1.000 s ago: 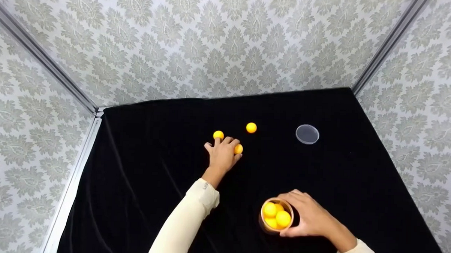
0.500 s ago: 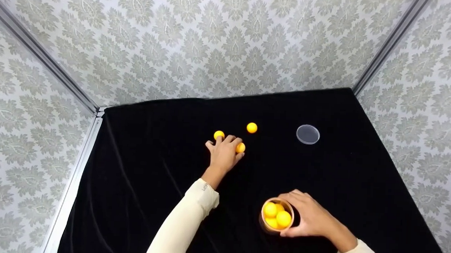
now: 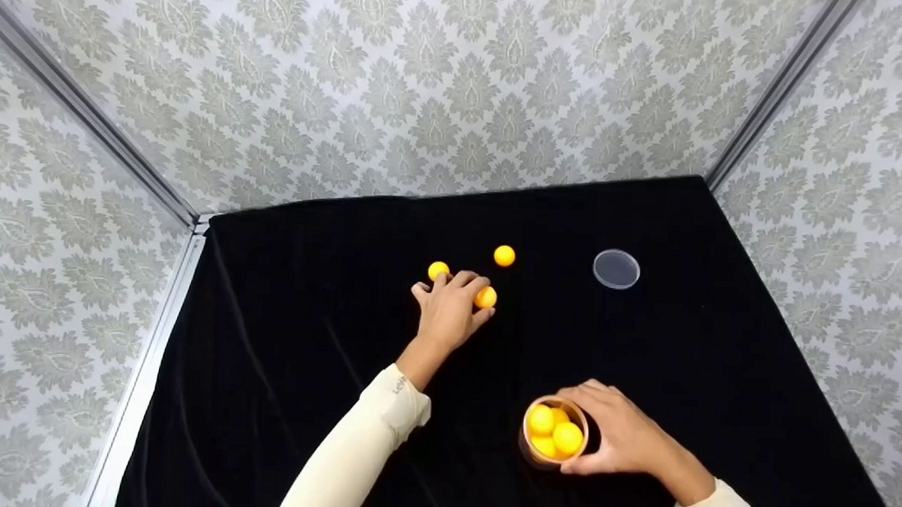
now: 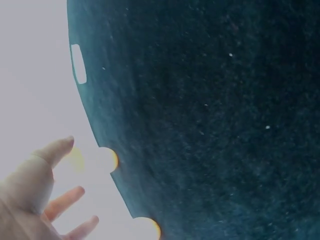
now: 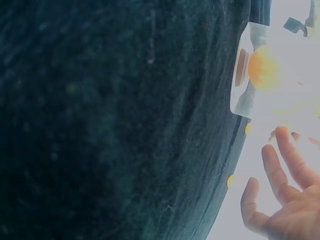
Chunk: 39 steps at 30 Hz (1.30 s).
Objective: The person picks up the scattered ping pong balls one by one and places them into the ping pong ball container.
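Note:
In the head view my left hand (image 3: 449, 310) reaches out over the black cloth, palm down. Its thumb and forefinger pinch an orange ping-pong ball (image 3: 485, 297). A second ping-pong ball (image 3: 438, 269) lies just beyond the other fingertips, and a third ping-pong ball (image 3: 504, 256) sits farther back to the right. Lower right, my right hand (image 3: 616, 432) holds the side of a clear round jar (image 3: 532, 457), thumb in front and fingers behind. Several orange balls (image 3: 567, 438) lie inside this upright jar. Glare washes out much of both wrist views.
A clear round lid (image 3: 616, 269) lies flat at the back right of the cloth (image 3: 307, 293). Patterned wall panels (image 3: 441, 95) with metal frame posts (image 3: 88, 106) stand behind the table and at both sides.
My left hand has shifted slightly to the right, and the ball between thumb and forefinger moved with it. My right hand and the jar stay in place.

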Each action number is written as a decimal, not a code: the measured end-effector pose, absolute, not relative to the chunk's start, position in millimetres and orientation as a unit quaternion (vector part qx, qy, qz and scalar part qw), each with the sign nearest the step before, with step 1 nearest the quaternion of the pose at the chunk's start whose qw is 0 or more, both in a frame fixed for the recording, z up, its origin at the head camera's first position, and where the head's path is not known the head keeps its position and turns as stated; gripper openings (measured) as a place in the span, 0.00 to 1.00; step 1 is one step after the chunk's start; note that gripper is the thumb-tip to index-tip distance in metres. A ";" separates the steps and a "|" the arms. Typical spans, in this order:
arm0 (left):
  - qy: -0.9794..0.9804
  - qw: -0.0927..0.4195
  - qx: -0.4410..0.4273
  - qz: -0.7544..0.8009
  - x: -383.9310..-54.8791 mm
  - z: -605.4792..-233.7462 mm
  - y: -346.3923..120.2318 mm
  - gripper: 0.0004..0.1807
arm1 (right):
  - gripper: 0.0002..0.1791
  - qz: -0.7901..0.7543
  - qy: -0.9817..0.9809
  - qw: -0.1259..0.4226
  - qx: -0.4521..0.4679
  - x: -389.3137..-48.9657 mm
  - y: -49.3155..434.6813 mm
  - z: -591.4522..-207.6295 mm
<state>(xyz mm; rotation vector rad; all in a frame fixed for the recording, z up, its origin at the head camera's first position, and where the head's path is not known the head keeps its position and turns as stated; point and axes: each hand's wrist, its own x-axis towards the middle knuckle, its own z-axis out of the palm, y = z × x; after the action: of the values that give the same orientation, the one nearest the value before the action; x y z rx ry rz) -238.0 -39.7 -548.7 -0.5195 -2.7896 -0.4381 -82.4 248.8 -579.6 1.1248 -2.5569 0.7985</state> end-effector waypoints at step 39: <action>-0.854 0.174 -0.469 -0.147 -88.5 -491.8 4.5 0.28 | 0.50 0.284 -0.873 0.107 0.381 -81.4 248.6 -578.0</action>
<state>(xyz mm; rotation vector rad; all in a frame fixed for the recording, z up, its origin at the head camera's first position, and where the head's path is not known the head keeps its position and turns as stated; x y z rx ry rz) -88.5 4.5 -491.8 -1.3289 -2.4200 -0.4161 -81.4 248.6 -578.0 1.1229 -2.5695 0.8374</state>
